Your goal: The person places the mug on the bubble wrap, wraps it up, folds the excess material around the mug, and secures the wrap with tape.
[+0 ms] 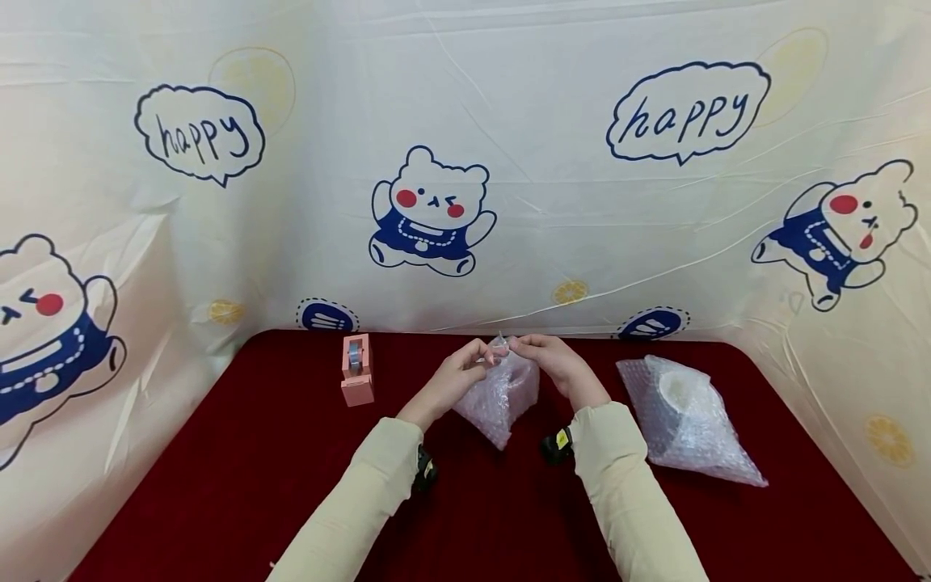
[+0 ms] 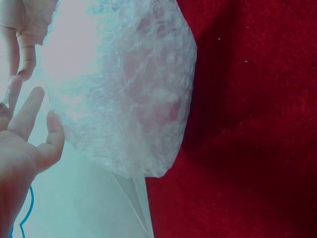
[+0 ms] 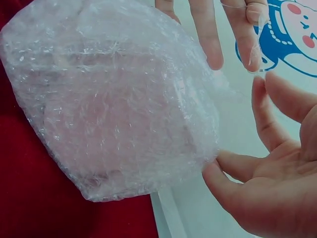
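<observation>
A bubble-wrapped bundle stands upright near the back middle of the table, with something pinkish faintly visible through the wrap. My left hand is at its upper left and my right hand at its upper right, fingertips close together. Between them is a small strip of clear tape. The right thumb and index finger pinch its lower end, while the left fingers hold the other end. Other right fingers touch the edge of the bubble wrap.
To the left stands a pink tape dispenser with a roll of tape in it. A second bubble-wrap package, with a white round object inside, lies at right. Dark red cloth covers the table; a printed curtain hangs behind.
</observation>
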Demonstrator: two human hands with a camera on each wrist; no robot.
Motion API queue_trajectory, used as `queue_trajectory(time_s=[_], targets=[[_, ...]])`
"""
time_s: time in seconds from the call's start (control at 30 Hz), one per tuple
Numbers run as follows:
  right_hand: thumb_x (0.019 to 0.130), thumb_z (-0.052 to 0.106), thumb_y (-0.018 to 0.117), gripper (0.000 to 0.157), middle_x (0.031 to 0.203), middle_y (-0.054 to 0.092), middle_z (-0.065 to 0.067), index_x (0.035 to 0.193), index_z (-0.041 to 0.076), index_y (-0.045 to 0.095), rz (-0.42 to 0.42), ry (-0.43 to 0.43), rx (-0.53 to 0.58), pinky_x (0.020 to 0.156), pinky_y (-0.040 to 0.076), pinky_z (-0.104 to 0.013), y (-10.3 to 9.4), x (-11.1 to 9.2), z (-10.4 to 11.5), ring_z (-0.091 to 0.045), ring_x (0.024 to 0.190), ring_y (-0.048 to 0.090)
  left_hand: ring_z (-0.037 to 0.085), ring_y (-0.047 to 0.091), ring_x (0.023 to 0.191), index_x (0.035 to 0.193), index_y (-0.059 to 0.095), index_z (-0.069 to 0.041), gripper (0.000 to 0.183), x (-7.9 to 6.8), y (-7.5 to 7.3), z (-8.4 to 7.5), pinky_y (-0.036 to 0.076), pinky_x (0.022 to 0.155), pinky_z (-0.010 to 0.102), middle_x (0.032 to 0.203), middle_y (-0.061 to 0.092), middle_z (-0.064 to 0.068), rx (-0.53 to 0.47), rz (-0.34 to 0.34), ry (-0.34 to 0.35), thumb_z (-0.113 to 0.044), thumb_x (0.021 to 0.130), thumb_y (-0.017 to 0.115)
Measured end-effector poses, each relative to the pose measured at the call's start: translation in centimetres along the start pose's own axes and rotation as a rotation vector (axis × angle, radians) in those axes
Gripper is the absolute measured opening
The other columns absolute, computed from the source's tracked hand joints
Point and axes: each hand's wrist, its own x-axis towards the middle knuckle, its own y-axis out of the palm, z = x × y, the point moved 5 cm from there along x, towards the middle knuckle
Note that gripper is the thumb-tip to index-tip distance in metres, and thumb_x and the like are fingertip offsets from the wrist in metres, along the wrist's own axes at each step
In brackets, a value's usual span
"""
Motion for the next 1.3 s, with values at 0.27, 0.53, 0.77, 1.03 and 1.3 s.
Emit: queue_trajectory(time_s=[0.27, 0.53, 0.77, 1.03, 1.3], targets=[[0.1, 0.024, 0.047, 0.034, 0.138, 0.047, -0.02, 0.116, -0.005, 0.055, -0.061, -0.003, -0.037, 0.114, 0.027, -0.054, -0.3, 0.2, 0.1, -0.036, 0.135, 0.037, 0.029, 0.048, 0.132, 0.094, 0.049, -0.012, 0.012, 0.0, 0.0, 0.0, 0.037, 0.11, 0.051, 0.139, 0.055, 0.007, 0.019, -0.031, -0.01, -0.023, 0.099, 0.049], [0.101, 0.024, 0.044, 0.032, 0.127, 0.051, -0.016, 0.115, -0.003, 0.054, -0.093, 0.035, -0.04, 0.108, 0.035, -0.046, -0.3, 0.3, 0.3, -0.029, 0.122, 0.046, 0.029, 0.049, 0.121, 0.095, 0.057, -0.004, 0.014, 0.1, -0.2, 0.2, 0.042, 0.102, 0.045, 0.129, 0.05, 0.014, 0.04, -0.113, -0.024, -0.016, 0.098, 0.05], [0.102, 0.024, 0.043, 0.031, 0.119, 0.053, -0.014, 0.113, -0.002, 0.054, -0.116, 0.039, -0.043, 0.106, 0.036, -0.045, -0.5, 0.3, 0.3, -0.027, 0.116, 0.048, 0.022, 0.056, 0.102, 0.099, 0.061, -0.004, 0.016, 0.0, -0.2, 0.1, 0.048, 0.09, 0.035, 0.112, 0.057, 0.013, 0.123, -0.146, 0.008, -0.018, 0.096, 0.056], [0.103, 0.022, 0.041, 0.03, 0.124, 0.05, -0.015, 0.117, -0.003, 0.052, -0.13, 0.045, -0.03, 0.104, 0.037, -0.043, -0.5, 0.3, 0.4, -0.026, 0.116, 0.047, 0.012, 0.056, 0.087, 0.102, 0.065, -0.004, 0.015, 0.0, -0.3, 0.4, 0.045, 0.076, 0.022, 0.099, 0.066, 0.012, 0.109, -0.183, 0.012, -0.016, 0.094, 0.06], [0.103, 0.018, 0.039, 0.032, 0.132, 0.045, -0.021, 0.121, -0.007, 0.047, -0.13, 0.033, 0.012, 0.11, 0.035, -0.045, -0.4, 0.2, 0.4, -0.034, 0.127, 0.044, 0.011, 0.058, 0.083, 0.104, 0.068, -0.004, 0.017, 0.1, -0.4, 1.1, 0.046, 0.072, 0.02, 0.091, 0.066, 0.009, 0.04, -0.273, -0.053, -0.011, 0.089, 0.064]])
